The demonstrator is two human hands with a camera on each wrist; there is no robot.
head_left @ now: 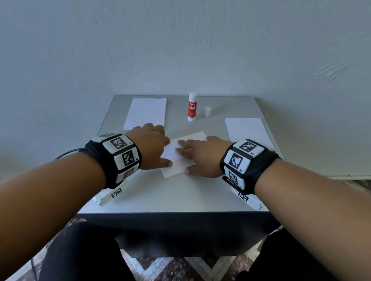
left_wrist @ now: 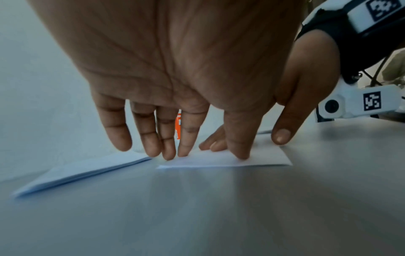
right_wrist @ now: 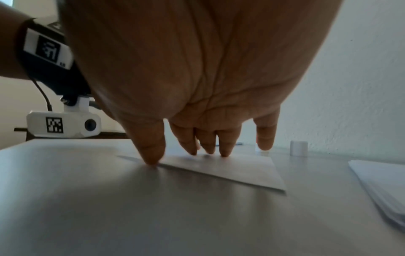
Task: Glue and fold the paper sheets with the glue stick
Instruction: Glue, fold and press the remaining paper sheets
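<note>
While both hands press it, the folded sheet [head_left: 182, 154] lies at centre frame on the smooth grey desk [head_left: 163, 196]; uneven pressure could skew the crease. Left wrist: left hand [left_wrist: 175, 69] flat, fingers [left_wrist: 153, 138] extended. Right wrist: right hand [right_wrist: 197, 69] likewise, grasping nothing; thin matte paper.
</note>
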